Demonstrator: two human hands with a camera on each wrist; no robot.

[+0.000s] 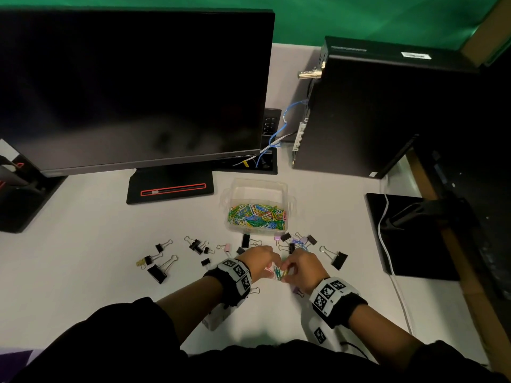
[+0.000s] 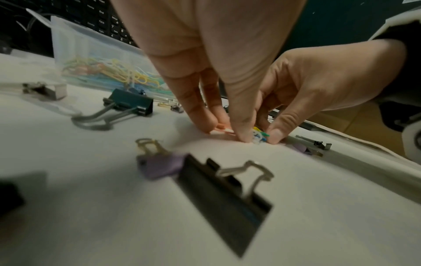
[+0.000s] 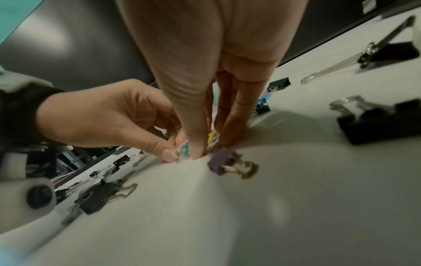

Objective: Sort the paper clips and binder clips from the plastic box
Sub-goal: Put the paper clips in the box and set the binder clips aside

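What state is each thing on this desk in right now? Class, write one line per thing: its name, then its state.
Plastic box: lid off, upright, part full of coloured paper clips.
Monitor: screen dark.
Binder clips: scattered loose on the desk, outside the box.
Small clump of paper clips: on the desk, pinched between both hands.
Left hand: fingertips pinching the clump.
Right hand: fingertips pinching the clump.
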